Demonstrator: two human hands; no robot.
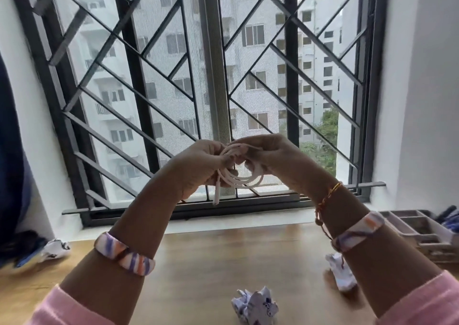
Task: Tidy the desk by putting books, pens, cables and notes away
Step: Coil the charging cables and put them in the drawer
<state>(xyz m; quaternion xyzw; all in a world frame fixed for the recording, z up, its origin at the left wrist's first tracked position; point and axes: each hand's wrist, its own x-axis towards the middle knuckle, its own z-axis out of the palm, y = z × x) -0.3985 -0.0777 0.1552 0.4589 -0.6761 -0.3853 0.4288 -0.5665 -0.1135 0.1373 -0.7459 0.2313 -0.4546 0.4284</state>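
Both hands, left hand (201, 165) & right hand (270, 158), we see clamped on white cable (244, 179) coiled in loops above desk (223, 255), free plug end hanging straight down.

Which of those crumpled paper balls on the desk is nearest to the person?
The crumpled ball at the bottom centre, between the forearms. The other two lie farther back: one at the far left, one under the right forearm.
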